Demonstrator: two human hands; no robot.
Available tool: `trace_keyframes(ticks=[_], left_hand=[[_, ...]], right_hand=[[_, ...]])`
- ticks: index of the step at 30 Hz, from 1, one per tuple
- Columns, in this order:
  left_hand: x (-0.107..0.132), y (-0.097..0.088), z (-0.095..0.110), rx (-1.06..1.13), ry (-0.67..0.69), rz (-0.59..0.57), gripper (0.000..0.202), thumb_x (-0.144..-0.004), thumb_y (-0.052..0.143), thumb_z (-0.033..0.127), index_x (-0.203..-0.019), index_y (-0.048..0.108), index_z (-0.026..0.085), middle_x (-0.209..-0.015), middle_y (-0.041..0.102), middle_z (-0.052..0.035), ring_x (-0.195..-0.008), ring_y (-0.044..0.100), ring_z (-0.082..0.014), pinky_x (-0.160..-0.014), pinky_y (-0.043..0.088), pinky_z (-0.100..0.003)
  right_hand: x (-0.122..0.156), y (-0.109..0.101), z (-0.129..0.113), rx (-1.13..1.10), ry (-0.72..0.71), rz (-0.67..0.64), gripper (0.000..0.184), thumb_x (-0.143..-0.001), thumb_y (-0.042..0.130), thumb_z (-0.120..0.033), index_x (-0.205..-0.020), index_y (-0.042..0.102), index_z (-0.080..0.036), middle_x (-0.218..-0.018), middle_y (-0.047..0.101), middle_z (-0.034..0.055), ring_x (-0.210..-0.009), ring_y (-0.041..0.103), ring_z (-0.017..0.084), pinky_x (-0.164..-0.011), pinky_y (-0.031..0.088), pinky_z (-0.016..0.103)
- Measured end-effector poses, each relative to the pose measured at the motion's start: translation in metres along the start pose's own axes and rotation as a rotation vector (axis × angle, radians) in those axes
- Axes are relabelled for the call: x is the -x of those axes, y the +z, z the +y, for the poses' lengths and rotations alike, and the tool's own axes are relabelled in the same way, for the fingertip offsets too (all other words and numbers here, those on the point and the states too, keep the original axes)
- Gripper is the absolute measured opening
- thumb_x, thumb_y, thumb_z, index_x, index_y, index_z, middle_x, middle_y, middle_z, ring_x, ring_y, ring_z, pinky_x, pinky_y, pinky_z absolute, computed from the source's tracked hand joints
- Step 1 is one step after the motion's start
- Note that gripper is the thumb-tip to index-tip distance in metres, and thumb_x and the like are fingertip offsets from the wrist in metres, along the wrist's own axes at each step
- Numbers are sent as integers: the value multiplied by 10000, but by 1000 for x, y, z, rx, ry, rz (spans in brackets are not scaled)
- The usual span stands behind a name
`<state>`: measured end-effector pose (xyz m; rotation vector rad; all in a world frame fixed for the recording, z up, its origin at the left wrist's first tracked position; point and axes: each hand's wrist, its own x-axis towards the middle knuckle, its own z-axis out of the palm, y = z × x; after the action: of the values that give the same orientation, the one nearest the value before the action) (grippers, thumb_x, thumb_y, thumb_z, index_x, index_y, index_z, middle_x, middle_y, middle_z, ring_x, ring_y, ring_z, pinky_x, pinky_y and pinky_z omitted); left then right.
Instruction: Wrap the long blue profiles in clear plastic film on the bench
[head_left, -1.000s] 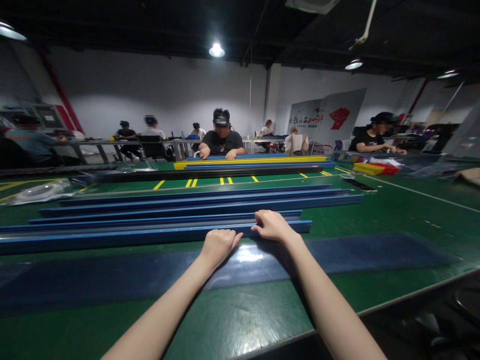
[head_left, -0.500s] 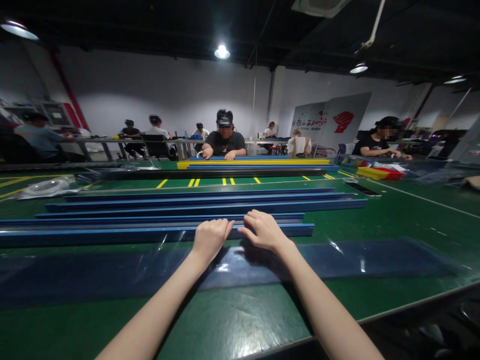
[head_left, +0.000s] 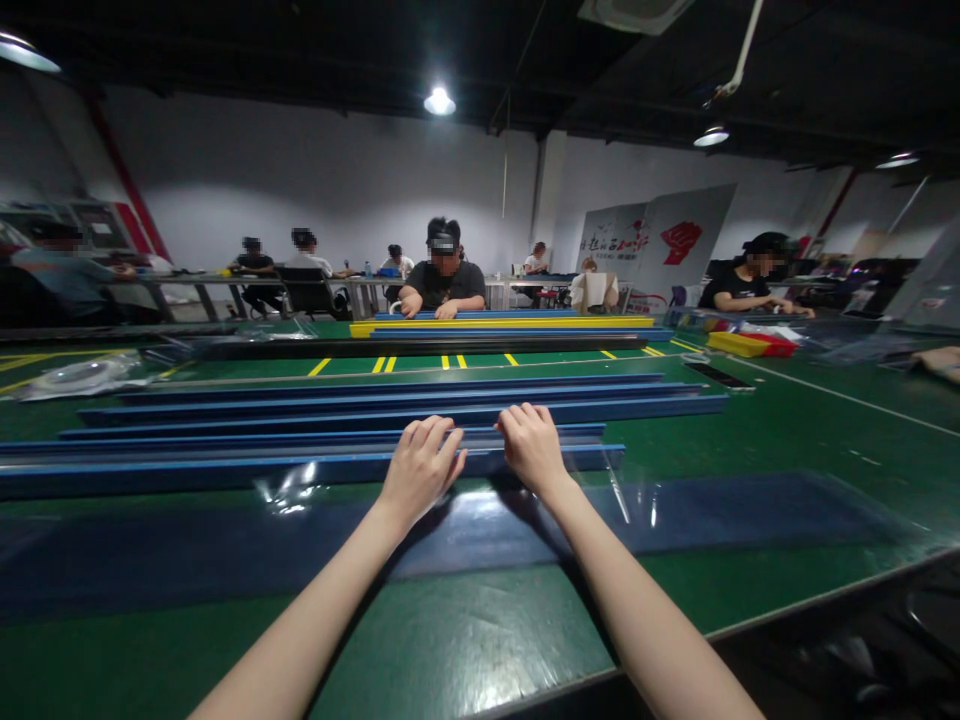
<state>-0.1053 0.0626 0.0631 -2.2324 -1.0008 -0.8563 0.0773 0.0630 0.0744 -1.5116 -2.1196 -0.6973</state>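
In front of me a long dark-blue panel (head_left: 720, 515) lies flat on the table under clear plastic film (head_left: 296, 488). The film's near-transparent upper edge lifts around my hands and catches the light on both sides. My left hand (head_left: 421, 468) is closed at the film's far edge, fingers bent and thumb toward the right. A short gap away, my right hand (head_left: 531, 445) has its fingers curled down on the same film. My palms and the exact grip are hidden. Just beyond both hands, blue channel-shaped profiles (head_left: 225, 472) lie lengthwise.
The green table (head_left: 450, 640) has yellow marking lines. Further off lie more blue profiles (head_left: 637, 405), a black bar (head_left: 450, 346) and a yellow profile (head_left: 510, 325). A phone (head_left: 720, 375) and yellow and red trays (head_left: 750, 343) stand right. A co-worker (head_left: 442, 280) sits opposite.
My hands have moved slightly apart and a little away from me. The film has risen and bunched beside them, with new glare on the left and right. The view has shifted slightly.
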Motion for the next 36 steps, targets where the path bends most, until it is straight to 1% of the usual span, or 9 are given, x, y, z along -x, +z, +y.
trace_keyframes(ticks=[5,10,15,18,20,23,26,32,36], left_hand=[[4,10,0,43,84,-58,254,-851,418,246,-1031,584,179,-1110,572,-113,-1080,470,-243,-893,382,-388],[8,16,-1,17,139,-137,316,-866,412,302,-1127,545,185,-1227,528,-94,-1167,419,-250,-923,352,-383],[10,18,-3,-6,47,-206,374,-871,399,351,-1195,504,198,-1273,491,-112,-1186,412,-273,-898,363,-416],[10,19,-5,-27,-20,-226,397,-873,389,368,-1220,486,202,-1277,485,-131,-1187,414,-285,-878,378,-432],[11,21,-6,-40,-42,-231,402,-875,383,372,-1228,482,207,-1279,482,-132,-1194,409,-286,-877,383,-431],[12,23,-6,-52,-44,-243,395,-880,375,371,-1225,488,214,-1285,480,-123,-1200,410,-279,-882,392,-418],[14,27,-6,-59,-45,-245,390,-883,369,376,-1218,496,223,-1285,483,-112,-1191,425,-266,-884,404,-397],[17,36,-9,-57,-50,-218,396,-876,383,377,-1208,511,204,-1264,503,-115,-1162,458,-257,-905,407,-377],[17,37,-10,-55,-54,-193,390,-874,390,370,-1193,524,192,-1243,521,-117,-1147,473,-253,-920,402,-377]], right_hand=[[2,4,16,30,196,79,272,-887,304,-227,-806,558,-174,-818,560,89,-836,418,221,-859,254,354],[4,10,27,38,280,116,270,-879,319,-240,-819,573,-174,-840,562,93,-914,423,234,-993,170,423],[9,16,42,63,421,170,256,-846,369,-232,-838,610,-145,-951,570,132,-1047,388,270,-1023,99,511],[12,20,53,81,516,210,259,-823,390,-227,-824,626,-121,-1117,508,169,-1194,280,299,-1020,79,547],[14,24,58,88,530,214,262,-818,396,-226,-825,629,-109,-1194,462,183,-1251,210,302,-1023,83,544],[13,27,56,54,478,203,270,-829,395,-224,-892,625,-98,-1264,425,182,-1277,190,290,-1030,129,500],[10,29,44,-41,366,147,290,-852,388,-253,-965,615,-112,-1246,470,160,-1232,308,263,-1015,208,443],[6,30,13,-263,-56,-132,366,-887,357,-338,-1117,571,-151,-1179,570,88,-1118,475,172,-956,326,309],[6,30,4,-227,-51,-226,450,-903,300,-390,-1222,501,-144,-1255,516,86,-1158,451,191,-966,320,333]])
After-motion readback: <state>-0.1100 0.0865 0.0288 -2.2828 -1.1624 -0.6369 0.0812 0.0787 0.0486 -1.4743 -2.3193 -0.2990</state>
